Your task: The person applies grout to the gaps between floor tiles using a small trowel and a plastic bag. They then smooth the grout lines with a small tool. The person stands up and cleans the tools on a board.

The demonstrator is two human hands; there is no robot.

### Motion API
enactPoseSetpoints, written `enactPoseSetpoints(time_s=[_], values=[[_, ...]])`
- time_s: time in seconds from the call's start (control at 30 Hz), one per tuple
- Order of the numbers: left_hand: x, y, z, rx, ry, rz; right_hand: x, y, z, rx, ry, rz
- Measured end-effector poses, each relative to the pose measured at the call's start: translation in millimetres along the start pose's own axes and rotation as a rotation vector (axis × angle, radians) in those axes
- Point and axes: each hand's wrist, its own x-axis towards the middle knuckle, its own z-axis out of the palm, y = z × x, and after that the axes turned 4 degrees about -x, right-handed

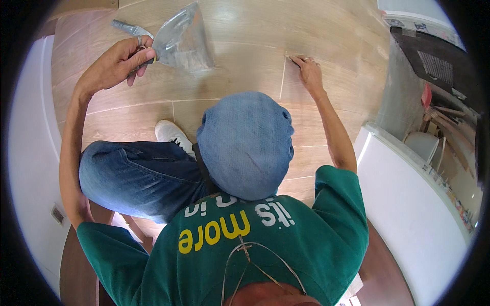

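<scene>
At the upper left, my left hand is closed round a short dark handle with a yellow edge. A wide grey pan-like piece, smeared with pale residue, extends from beside its fingertips; whether handle and pan are one piece I cannot tell. Behind those fingers shows a grey tool with a flat handle. My right hand reaches down to the wood-look tiled floor, fingers pinched on a small dark piece at the top of a pale joint line. The piece's kind is too small to make out.
My bent knee in jeans and a white shoe are at the left. White panels stand on both sides. Beyond the right one are a black slab, wood strips and a white container.
</scene>
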Motion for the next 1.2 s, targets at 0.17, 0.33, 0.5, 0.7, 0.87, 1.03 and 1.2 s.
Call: enactPoseSetpoints(time_s=[0.17,0.33,0.5,0.7,0.87,1.03,1.2], values=[[2,1,1,-0.021,0.048,0.048,13,-6,3,-0.017,0.113,0.039],[-1,2,3,-0.043,-0.009,0.019,-2,-6,5,0.011,0.095,-0.013],[4,-4,-2,-0.039,-0.009,0.028,0,33,0,0.008,0.120,0.123],[6,-2,5,-0.042,-0.059,0.009,-15,17,20,-0.049,0.210,0.033],[8,-7,-7,-0.041,-0.064,0.000,15,40,-7,-0.034,0.090,0.053],[9,-7,-1,-0.040,-0.057,-0.004,1,36,1,-0.013,0.059,-0.012],[13,-6,0,-0.029,-0.086,-0.022,4,45,-6,0.087,0.067,0.028]])
